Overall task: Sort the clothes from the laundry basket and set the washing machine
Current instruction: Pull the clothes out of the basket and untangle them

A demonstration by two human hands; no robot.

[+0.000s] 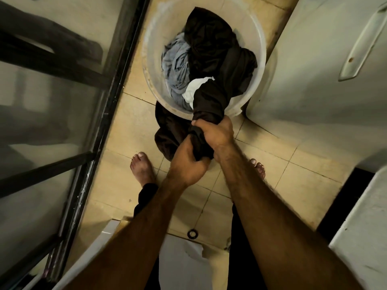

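Left grip (186, 164) and right grip (215, 133) are both closed round a bunched dark garment (211, 101), which trails over the basket (238, 105) rim. Soft, limp, likely light; hold gathered folds, since loose ends will drag.

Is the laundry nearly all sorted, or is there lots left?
Just starting. No sorted piles show yet. The left hand and right hand both grip a dark brown garment stretched over the rim of the white basket. Still inside are a grey cloth, a white cloth and black clothes, so most of the sorting remains.
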